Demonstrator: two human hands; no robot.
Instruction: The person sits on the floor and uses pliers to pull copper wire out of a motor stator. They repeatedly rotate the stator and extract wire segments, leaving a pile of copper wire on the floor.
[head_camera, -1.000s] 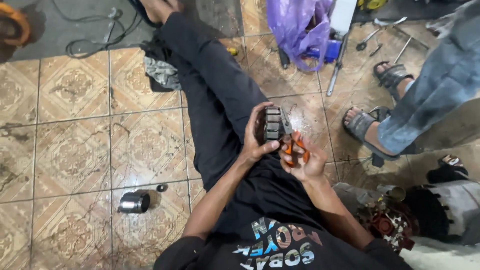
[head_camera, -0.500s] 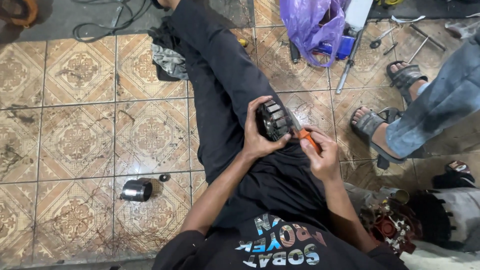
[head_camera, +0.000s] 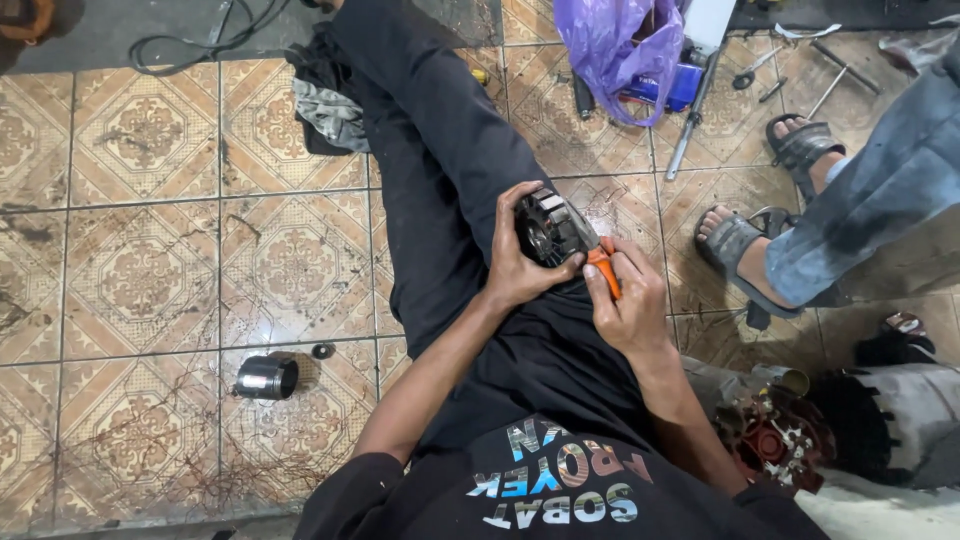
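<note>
Motor part (head_camera: 548, 228) tilted since; left hand (head_camera: 517, 262) grips it, right hand (head_camera: 625, 300) grasps orange pliers (head_camera: 603, 268).

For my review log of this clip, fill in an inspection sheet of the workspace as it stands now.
Surface: patterned tiled floor, stained, with fine wire strands scattered.
Job's things: dark round motor part over the lap; orange-handled tool against it.
Clutter: metal cylinder, grey rag, purple bag, loose hand tools, red motor piece.
Hands: left hand grips the part; right hand grips the tool.
Cables: black cable at top left.
Surroundings: another person's sandalled feet at right.
</note>
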